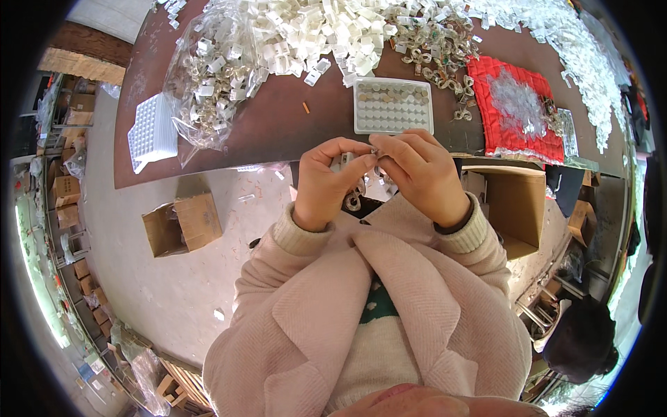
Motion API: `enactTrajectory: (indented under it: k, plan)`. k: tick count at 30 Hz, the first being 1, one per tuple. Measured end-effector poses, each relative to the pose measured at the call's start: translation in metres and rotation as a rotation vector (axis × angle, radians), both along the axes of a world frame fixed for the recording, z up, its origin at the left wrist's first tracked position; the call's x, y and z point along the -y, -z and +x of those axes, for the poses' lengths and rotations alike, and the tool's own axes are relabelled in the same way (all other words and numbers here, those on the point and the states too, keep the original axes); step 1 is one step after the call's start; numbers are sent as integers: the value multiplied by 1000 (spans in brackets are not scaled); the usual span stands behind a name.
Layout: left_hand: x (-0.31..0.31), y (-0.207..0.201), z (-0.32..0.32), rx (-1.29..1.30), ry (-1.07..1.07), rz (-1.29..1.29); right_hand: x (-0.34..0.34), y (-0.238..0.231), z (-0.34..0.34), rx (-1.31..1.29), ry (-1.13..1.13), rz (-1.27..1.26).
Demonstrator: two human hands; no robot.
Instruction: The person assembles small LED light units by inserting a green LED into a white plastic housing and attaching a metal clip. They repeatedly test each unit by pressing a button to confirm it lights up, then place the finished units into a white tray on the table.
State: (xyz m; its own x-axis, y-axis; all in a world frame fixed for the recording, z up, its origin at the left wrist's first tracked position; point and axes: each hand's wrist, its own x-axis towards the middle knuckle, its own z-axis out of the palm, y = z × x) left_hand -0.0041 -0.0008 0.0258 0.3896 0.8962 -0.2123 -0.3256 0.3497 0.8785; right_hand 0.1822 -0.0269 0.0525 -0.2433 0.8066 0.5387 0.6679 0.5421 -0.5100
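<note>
My left hand [325,182] and my right hand [422,174] meet in front of the table's near edge, their fingertips pinched together. Between them is a small shiny piece [375,153], mostly hidden by the fingers, so its kind is unclear. Just below the left hand hangs a small ring-shaped, clear-and-brown piece [353,202]; whether it joins the pinched piece cannot be seen. Straight beyond my hands lies a white tray [394,129] with rows of round pockets, the far ones holding greyish round pieces.
White plastic pieces [326,31] are heaped across the brown table [278,132]. A clear bag [215,83] of similar pieces and stacked white trays [153,132] stand left. Right lies a red cloth [492,104] bearing clear bits. Cardboard boxes [198,221] sit below the table.
</note>
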Motion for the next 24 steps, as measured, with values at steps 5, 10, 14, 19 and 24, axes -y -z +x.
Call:
enactTrajectory:
  k: [5,10,14,19,24]
  plan:
    - [-2,7,-1,85,-68,-113,6,1,-2,-147,20,-111]
    - [-5,3,7,103,-155,-71,2,11,-9,-164,99,-18]
    - [-39,-5,-9,-442,-195,358,0,15,-5,-295,213,-25]
    - [-105,3,-5,-880,-193,954,-1,15,4,-358,205,-69]
    - [-136,8,29,-1005,-84,1099,0,17,14,-328,202,-47]
